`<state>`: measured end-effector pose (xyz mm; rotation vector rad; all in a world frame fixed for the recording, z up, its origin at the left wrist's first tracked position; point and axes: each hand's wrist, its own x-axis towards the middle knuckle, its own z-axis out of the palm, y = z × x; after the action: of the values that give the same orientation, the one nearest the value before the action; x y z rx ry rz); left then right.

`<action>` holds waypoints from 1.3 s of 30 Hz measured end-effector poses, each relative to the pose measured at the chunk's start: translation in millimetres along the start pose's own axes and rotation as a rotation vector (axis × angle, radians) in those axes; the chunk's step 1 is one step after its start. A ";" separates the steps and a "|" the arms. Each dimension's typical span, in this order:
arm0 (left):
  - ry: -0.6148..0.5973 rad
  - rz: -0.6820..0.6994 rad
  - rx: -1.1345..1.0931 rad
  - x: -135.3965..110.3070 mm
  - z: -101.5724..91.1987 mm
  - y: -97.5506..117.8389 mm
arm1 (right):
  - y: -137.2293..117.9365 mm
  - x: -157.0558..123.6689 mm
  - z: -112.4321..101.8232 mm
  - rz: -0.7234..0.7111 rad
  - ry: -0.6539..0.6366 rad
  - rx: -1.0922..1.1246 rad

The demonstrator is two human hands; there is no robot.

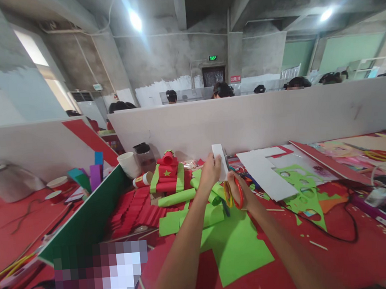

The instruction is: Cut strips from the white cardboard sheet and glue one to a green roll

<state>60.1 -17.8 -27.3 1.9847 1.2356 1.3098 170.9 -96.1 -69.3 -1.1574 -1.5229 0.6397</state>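
My left hand [211,170] is closed on a narrow strip of white paper [218,156], held upright above the table. Close beside it, my right hand [245,194] grips scissors [229,196] with red and yellow handles. The blades point up along the strip's right edge; whether they touch the paper I cannot tell. Below both hands lie green paper sheets [243,252] and rolled green paper [177,198]. Just left of my left hand stands a red paper model [167,173] with green bands and a yellow star.
Red folded paper [134,213] is heaped at the left beside a green divider board [85,215]. A white cup [129,165] and a dark-lidded jar [144,157] stand behind. To the right lie white sheets [265,174], a green sheet with holes [300,189] and a black cable [349,239].
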 end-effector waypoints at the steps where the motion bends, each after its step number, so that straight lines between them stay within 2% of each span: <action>1: 0.010 -0.002 -0.023 1.0 0.0 -1.2 | -1.3 -0.6 -1.3 0.003 -0.020 0.009; 6: 0.053 0.001 -0.078 5.4 -3.7 -7.2 | 0.1 -3.1 -2.4 0.041 -0.143 0.067; 9: 0.048 0.001 -0.062 5.3 -4.4 -7.8 | 3.3 -3.0 -1.9 0.052 -0.168 0.081; 13: 0.019 -0.004 -0.050 2.6 -1.6 -5.8 | 1.3 -2.7 -3.0 0.026 -0.129 0.020; 21: 0.036 -0.015 -0.044 1.7 0.6 -4.0 | 0.4 -2.6 -0.9 0.051 -0.073 0.024; 32: 0.040 -0.019 -0.070 1.6 2.0 -4.0 | -0.3 -2.1 3.7 0.048 -0.058 -0.024; 39: 0.038 -0.012 -0.087 2.5 2.0 -3.9 | 3.6 -0.7 7.3 0.096 -0.029 -0.005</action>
<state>60.6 -13.6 -30.0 1.8978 1.1852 1.3783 165.1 -94.1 -74.8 -1.2350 -1.5012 0.7207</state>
